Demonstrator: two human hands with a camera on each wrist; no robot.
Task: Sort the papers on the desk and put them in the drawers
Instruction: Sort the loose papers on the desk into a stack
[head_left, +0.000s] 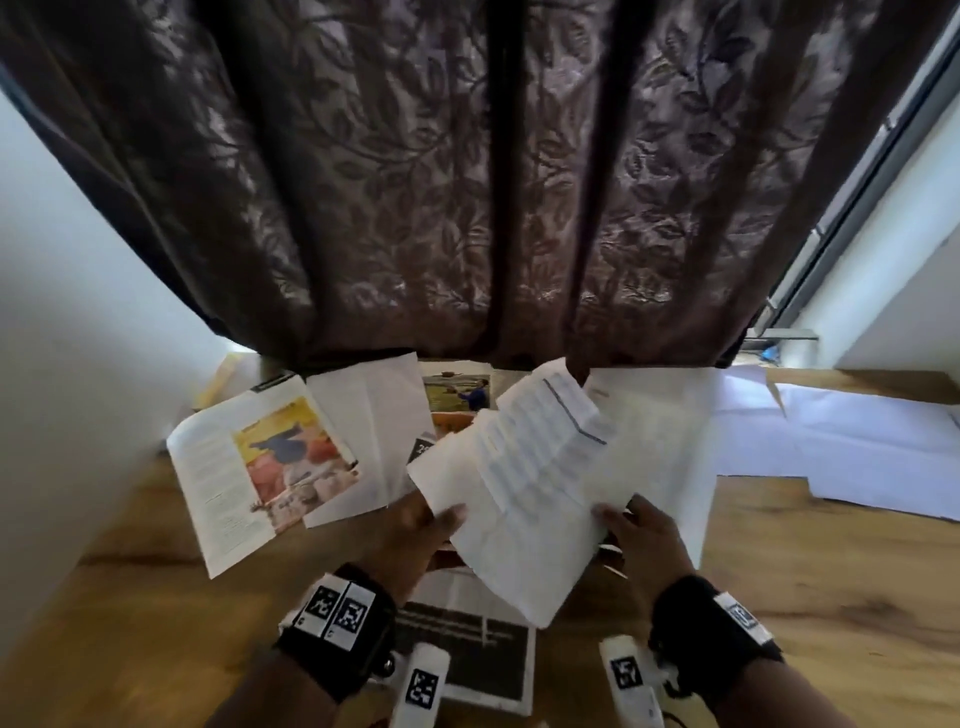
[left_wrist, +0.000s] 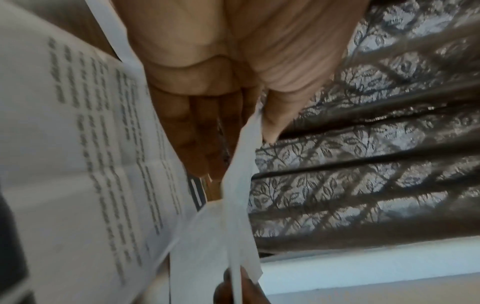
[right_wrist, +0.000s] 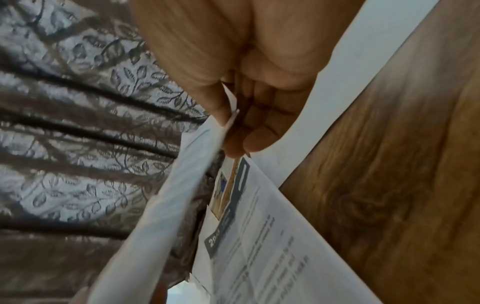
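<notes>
Both hands hold one creased printed sheet (head_left: 519, 483) up above the wooden desk (head_left: 831, 587): the left hand (head_left: 415, 535) pinches its near left edge between thumb and fingers, and the right hand (head_left: 641, 540) pinches the near right edge the same way. Beyond the left hand lies a page with a colour picture (head_left: 260, 473); under the wrists lies a dark-printed page (head_left: 483, 660). More white sheets (head_left: 831, 441) lie past the right hand, near the brown curtain (head_left: 467, 182).

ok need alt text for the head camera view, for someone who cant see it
Both hands, left hand and right hand, hold a white printed sheet raised above a wooden desk. More papers lie on the desk, among them a page with a colour photo at left. A dark leaf-patterned curtain hangs behind.
</notes>
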